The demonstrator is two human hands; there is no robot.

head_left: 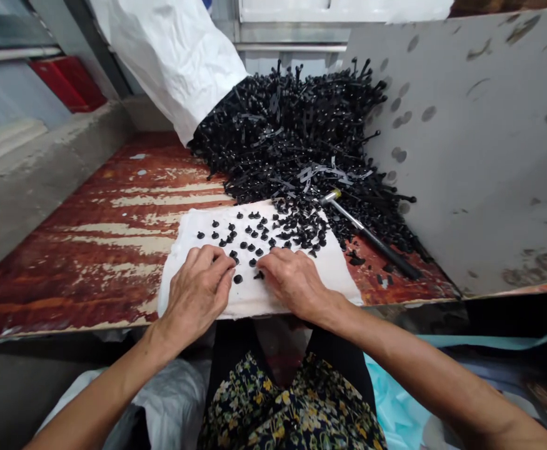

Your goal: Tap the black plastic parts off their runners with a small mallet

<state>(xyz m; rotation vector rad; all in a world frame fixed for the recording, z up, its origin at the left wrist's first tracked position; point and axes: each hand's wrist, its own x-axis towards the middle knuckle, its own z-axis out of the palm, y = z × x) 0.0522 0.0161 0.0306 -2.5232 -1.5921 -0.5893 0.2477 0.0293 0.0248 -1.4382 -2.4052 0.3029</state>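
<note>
A white cloth lies on the table with several small black disc-shaped parts with short stems scattered over it. My left hand rests at its left side, thumb and fingertips pinched together beside a black part; whether anything is between them is hidden. On the right side of the cloth, my right hand is closed, fingers curled and thumb tip at a small black part lying on its side. Between the hands sits one more black part. A denser cluster of such parts lies beyond my right hand.
Behind the cloth rises a big heap of black plastic pieces, spilling from a white sack. A hammer with a black handle leans on its right edge. A grey board stands at right. Worn red-brown tabletop extends left.
</note>
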